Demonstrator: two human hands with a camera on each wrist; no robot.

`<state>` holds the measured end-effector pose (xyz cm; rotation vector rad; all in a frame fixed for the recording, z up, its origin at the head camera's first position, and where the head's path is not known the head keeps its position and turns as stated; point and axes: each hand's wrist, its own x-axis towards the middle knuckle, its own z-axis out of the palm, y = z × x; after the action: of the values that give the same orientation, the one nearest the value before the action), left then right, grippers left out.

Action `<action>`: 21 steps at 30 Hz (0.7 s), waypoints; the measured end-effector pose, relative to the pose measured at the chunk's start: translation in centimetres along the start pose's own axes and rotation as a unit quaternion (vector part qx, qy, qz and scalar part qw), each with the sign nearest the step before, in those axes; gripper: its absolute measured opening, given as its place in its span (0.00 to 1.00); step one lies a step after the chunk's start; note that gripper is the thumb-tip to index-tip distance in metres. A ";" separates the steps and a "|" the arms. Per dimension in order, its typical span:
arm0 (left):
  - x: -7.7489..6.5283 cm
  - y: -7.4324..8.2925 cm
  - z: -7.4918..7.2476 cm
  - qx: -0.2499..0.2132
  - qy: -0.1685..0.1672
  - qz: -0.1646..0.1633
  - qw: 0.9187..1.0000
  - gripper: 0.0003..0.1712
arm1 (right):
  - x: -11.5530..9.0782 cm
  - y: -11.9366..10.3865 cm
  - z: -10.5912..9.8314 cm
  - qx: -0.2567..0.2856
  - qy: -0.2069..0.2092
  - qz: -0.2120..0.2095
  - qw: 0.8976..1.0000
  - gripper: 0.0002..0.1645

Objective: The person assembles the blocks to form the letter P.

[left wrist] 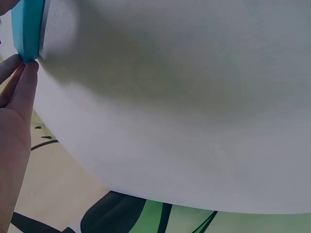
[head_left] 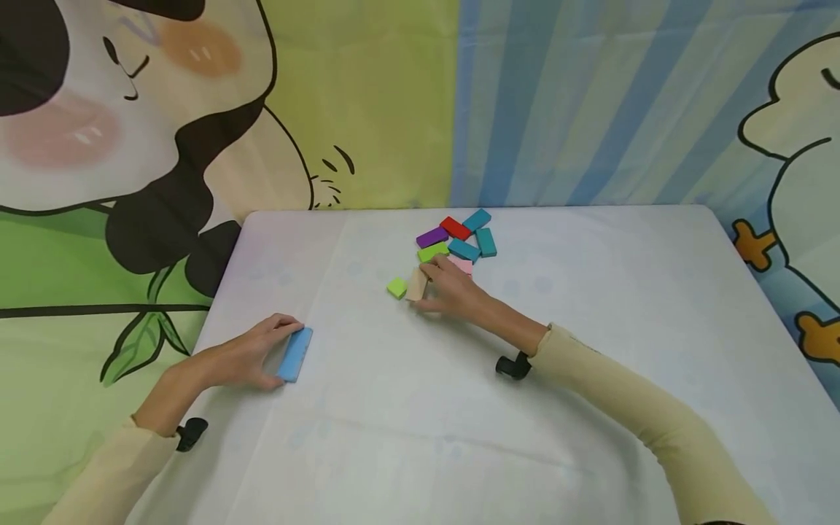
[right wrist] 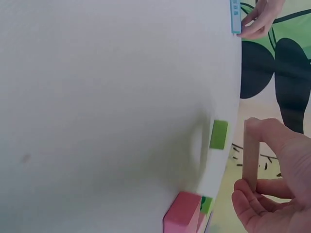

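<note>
My left hand (head_left: 252, 356) pinches a light blue oblong box (head_left: 295, 355) between thumb and fingertips at the left side of the table. In the right wrist view, pale marks show along that box (right wrist: 235, 16). Farther back, near the middle, my right hand (head_left: 454, 292) grips a plain wooden block (head_left: 416, 284) by its two ends, thumb on one and fingers on the other; the block (right wrist: 250, 158) appears raised off the table. A small lime green block (head_left: 397, 288) lies just left of it. A pink block (head_left: 462, 264) is partly hidden behind the right hand.
Behind the right hand lies a loose group of blocks: lime green (head_left: 432, 252), purple (head_left: 432, 237), red (head_left: 456, 227) and several teal ones (head_left: 485, 242). The white table (head_left: 538, 452) meets a printed cloth backdrop (head_left: 367, 102) at its back edge.
</note>
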<state>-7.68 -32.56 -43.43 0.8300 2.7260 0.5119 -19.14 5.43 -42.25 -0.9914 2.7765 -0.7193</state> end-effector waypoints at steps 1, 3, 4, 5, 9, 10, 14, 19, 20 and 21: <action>0.0 0.0 0.0 0.000 0.003 0.004 1.000 0.51 | 0.3 -0.4 0.1 0.008 -0.006 0.001 1.000 0.40; -0.1 0.0 0.1 -0.003 0.010 0.012 1.000 0.51 | 0.9 -1.2 0.4 0.021 -0.018 0.005 1.000 0.39; -0.2 0.0 0.1 -0.005 0.014 0.017 1.000 0.51 | 1.4 -1.6 0.6 0.030 -0.025 0.007 0.999 0.39; -0.3 0.0 0.2 -0.005 0.018 0.019 1.000 0.51 | 1.8 -2.1 0.8 0.039 -0.033 0.007 0.999 0.39; -0.7 -0.2 0.3 -0.012 0.032 0.023 0.999 0.51 | 4.5 -4.7 2.1 0.071 -0.064 -0.010 0.995 0.40; -0.8 -0.2 0.4 -0.015 0.037 0.026 0.999 0.51 | 5.1 -5.5 2.5 0.077 -0.072 -0.019 0.994 0.40; -1.4 -0.5 0.8 -0.011 0.061 0.045 0.997 0.48 | 7.5 -8.1 4.6 0.070 -0.101 -0.049 0.991 0.41; -1.6 0.0 1.2 -0.010 0.062 0.024 0.998 0.44 | 9.2 -10.0 7.1 0.045 -0.111 -0.073 0.990 0.42; -1.6 0.1 1.2 -0.009 0.060 0.018 0.998 0.43 | 9.4 -10.3 7.4 0.044 -0.113 -0.075 0.990 0.42; -1.7 0.2 1.1 -0.011 0.060 0.015 0.998 0.43 | 9.6 -10.5 7.7 0.041 -0.112 -0.078 0.990 0.42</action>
<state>-5.83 -33.06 -44.16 0.8616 2.8136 0.6154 -18.71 -10.71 -43.58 -1.2025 2.4790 -0.6864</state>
